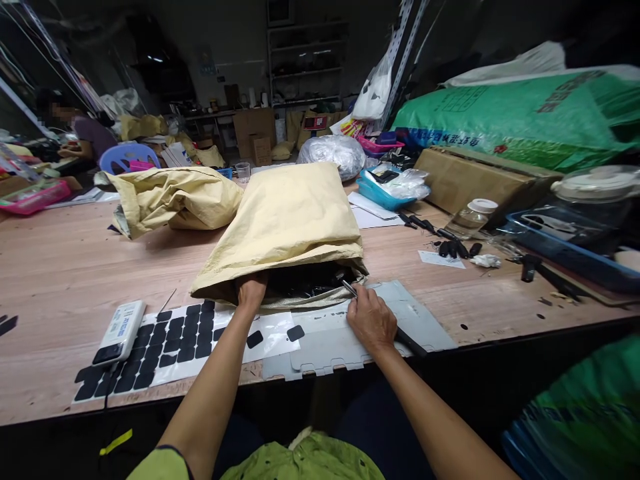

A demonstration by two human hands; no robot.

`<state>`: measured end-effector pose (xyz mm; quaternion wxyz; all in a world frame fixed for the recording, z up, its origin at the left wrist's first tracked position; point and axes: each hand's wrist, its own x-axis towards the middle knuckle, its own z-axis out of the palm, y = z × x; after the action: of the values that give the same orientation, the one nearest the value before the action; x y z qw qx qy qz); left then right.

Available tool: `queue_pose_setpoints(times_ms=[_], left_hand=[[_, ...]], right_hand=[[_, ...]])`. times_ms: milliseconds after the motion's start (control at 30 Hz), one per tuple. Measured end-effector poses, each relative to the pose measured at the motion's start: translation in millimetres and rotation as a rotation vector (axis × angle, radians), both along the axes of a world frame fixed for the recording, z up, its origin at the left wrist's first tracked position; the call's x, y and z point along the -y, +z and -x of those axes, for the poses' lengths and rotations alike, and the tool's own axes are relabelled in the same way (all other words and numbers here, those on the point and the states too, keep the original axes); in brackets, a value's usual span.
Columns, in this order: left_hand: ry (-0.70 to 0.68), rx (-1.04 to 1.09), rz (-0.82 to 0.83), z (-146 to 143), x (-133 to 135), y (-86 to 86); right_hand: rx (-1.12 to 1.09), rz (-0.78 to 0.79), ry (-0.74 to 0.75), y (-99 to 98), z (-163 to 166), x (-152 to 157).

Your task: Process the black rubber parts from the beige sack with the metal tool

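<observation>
My left hand (251, 291) reaches into the open mouth of a large yellow woven bag (300, 207); its fingers are hidden inside. Dark, shiny black pieces (310, 280) show in the opening. At the bag's right corner, my right hand (373, 320) is closed around a slim metal tool (349, 288), its silver end pointing at the bag mouth. A black bar-like piece (411, 341) sticks out behind that hand; whether it belongs to the tool I cannot tell. Beneath the hand lies a grey mat (425, 320). Black rounded stickers (190, 330) on white sheets lie left of it.
A white device (120, 332) with a cable rests on the stickers. Another yellow bag (185, 200) lies behind left. To the right are small black parts (453, 249), a lidded jar (473, 217), a blue tray (565, 240) and a cardboard box (465, 180). A person (87, 137) sits far left.
</observation>
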<state>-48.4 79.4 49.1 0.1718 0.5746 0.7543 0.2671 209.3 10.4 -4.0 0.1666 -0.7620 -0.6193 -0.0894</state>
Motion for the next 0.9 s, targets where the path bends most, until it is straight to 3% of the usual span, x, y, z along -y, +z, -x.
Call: queue_pose_setpoints(times_ms=[100, 233, 300, 367, 733, 900], left_hand=[[0.034, -0.005, -0.079, -6.5, 32.8, -5.3], [-0.331, 0.101, -0.288, -31.3, 79.6, -22.4], [-0.493, 0.116, -0.263, -44.1, 93.1, -30.5], [-0.57, 0.104, -0.211, -52.2, 98.5, -36.5], [-0.575, 0.237, -0.127, -49.3, 94.6, -43.2], [-0.574, 0.239, -0.12, -50.3, 94.2, -42.6]], right_hand=[[0.005, 0.008, -0.005, -0.3, 0.3, -0.6], [0.004, 0.009, -0.006, -1.6, 0.0, -1.2], [0.001, 0.004, -0.005, -1.7, -0.4, -1.2], [-0.007, 0.005, -0.005, -1.1, -0.5, -0.7], [-0.162, 0.075, -0.019, 9.2, -2.8, -1.4], [-0.375, 0.002, 0.11, 25.1, -7.8, 24.8]])
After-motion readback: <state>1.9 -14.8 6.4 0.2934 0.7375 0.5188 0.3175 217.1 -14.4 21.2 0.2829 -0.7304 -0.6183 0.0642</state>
